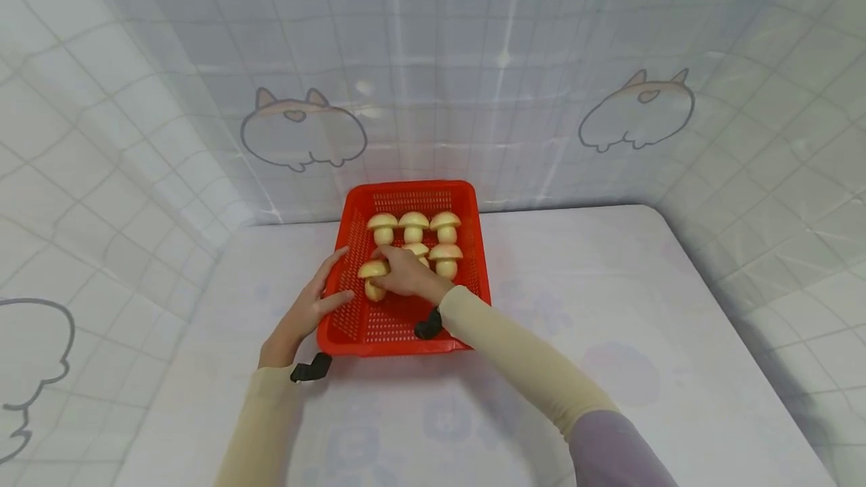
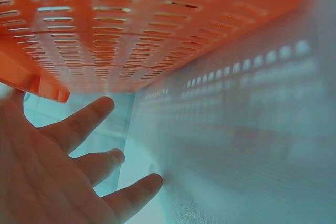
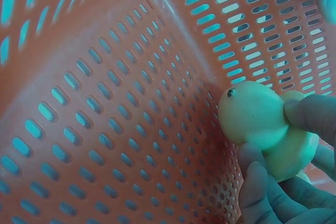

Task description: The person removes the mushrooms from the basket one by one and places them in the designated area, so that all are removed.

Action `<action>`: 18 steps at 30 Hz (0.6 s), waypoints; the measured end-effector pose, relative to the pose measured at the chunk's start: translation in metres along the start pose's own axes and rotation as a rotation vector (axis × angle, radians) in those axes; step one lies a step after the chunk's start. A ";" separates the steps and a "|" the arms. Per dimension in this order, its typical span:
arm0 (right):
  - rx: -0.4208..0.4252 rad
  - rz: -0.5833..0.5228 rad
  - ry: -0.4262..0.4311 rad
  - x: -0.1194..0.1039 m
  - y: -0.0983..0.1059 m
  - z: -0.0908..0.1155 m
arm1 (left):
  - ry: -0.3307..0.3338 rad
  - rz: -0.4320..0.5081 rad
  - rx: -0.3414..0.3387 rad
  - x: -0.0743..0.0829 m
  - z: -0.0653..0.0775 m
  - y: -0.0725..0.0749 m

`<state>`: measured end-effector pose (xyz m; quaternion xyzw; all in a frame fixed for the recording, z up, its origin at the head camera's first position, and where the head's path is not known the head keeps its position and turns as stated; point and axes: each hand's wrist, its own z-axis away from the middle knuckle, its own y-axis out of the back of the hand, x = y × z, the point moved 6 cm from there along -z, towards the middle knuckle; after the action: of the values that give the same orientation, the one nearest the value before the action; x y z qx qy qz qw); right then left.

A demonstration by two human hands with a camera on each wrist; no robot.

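Note:
My right hand reaches into a red plastic basket and grips a pale yellow toy mushroom at the left of its front row. In the right wrist view, thumb and fingers close round that mushroom, whose rounded stem end with a small dark spot faces the camera. My left hand is at the basket's left side, its thumb over the rim. The left wrist view shows its fingers spread and fairly straight beneath the rim, outside the slotted wall.
Three more mushrooms stand in a row at the basket's far end, caps up. Others stand in front of them, one partly hidden by my right hand. The basket sits on a white patterned table against a grid-patterned curtain.

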<state>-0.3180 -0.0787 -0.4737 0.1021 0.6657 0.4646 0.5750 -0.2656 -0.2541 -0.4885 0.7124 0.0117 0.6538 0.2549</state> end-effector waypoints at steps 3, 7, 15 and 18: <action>0.002 -0.004 0.003 0.000 0.000 0.000 | -0.015 0.010 -0.005 0.000 0.000 0.000; 0.015 0.001 0.014 -0.002 0.004 0.001 | -0.025 0.023 -0.018 0.000 -0.001 0.000; 0.014 -0.006 0.023 -0.003 0.008 0.005 | -0.033 0.021 -0.015 -0.003 -0.002 0.000; 0.004 -0.007 0.039 -0.004 0.009 0.007 | -0.040 0.026 -0.013 -0.003 -0.002 0.000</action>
<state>-0.3142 -0.0724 -0.4634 0.0920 0.6782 0.4630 0.5632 -0.2677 -0.2542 -0.4918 0.7237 -0.0069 0.6427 0.2514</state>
